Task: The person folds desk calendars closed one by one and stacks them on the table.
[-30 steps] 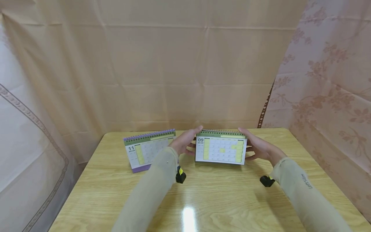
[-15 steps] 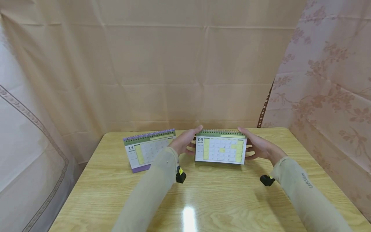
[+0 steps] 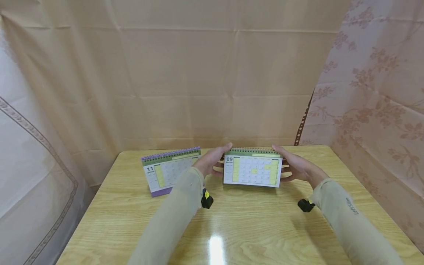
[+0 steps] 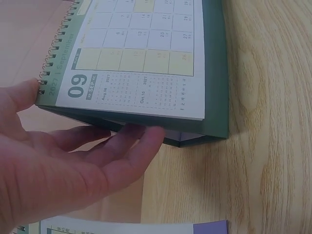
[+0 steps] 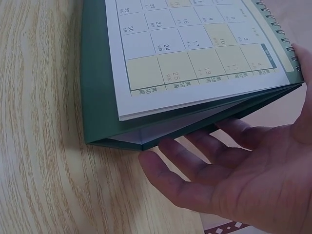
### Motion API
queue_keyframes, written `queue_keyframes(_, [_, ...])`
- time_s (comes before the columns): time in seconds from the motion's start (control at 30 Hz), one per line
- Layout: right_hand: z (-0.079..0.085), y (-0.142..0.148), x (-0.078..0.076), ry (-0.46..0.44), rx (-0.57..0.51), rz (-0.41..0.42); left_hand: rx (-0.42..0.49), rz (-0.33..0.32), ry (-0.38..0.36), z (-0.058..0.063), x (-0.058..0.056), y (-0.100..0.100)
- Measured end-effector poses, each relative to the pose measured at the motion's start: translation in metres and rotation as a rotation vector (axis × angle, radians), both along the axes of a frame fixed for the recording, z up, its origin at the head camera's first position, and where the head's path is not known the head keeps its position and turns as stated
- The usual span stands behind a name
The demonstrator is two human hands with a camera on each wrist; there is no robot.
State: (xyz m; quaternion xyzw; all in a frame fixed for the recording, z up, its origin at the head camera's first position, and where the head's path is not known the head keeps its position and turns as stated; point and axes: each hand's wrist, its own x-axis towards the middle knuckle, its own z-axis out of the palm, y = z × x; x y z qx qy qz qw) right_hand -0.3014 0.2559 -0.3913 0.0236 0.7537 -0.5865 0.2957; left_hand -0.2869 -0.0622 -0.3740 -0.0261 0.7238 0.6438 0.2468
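Note:
A green-backed desk calendar (image 3: 253, 171) stands on the table with its September page, marked 09, facing me. My left hand (image 3: 212, 162) grips its left end, with the thumb at the spiral-bound top and the fingers behind the stand. At the other end my right hand (image 3: 298, 167) holds it in the same way. In the right wrist view, fingertips (image 5: 156, 165) reach under the open triangular side of the green stand (image 5: 100, 109). A second desk calendar (image 3: 167, 173), purple-backed and showing 11, stands tilted to the left; my left hand and forearm partly cover it.
The wooden table (image 3: 251, 228) has its back edge close to a beige curtain (image 3: 179, 81). A floral cloth (image 3: 381, 92) hangs on the right and a white cloth (image 3: 29, 165) on the left. The purple-backed calendar sits just beside my left wrist.

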Motion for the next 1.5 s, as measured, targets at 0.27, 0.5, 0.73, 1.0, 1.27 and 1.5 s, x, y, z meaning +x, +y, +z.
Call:
queue_keyframes(0.27, [0.000, 0.001, 0.000, -0.004, -0.008, 0.000, -0.005, 0.031, -0.020, 0.003, -0.001, 0.002])
queue_keyframes(0.5, [0.000, 0.001, -0.001, 0.002, -0.005, -0.001, -0.016, 0.081, -0.017, 0.005, -0.003, 0.003])
queue_keyframes(0.73, [0.002, 0.001, 0.000, 0.028, 0.002, -0.007, -0.032, 0.109, -0.010, 0.007, -0.003, 0.004])
queue_keyframes(1.0, [0.006, 0.000, 0.003, 0.050, -0.003, 0.007, -0.035, 0.126, -0.003, 0.008, -0.002, 0.006])
queue_keyframes(1.27, [0.008, -0.001, 0.003, 0.087, 0.007, 0.008, -0.027, 0.159, 0.026, 0.011, 0.001, 0.007])
queue_keyframes(1.5, [0.010, -0.001, 0.002, 0.167, 0.038, -0.012, -0.017, 0.170, 0.073, 0.012, -0.001, 0.010])
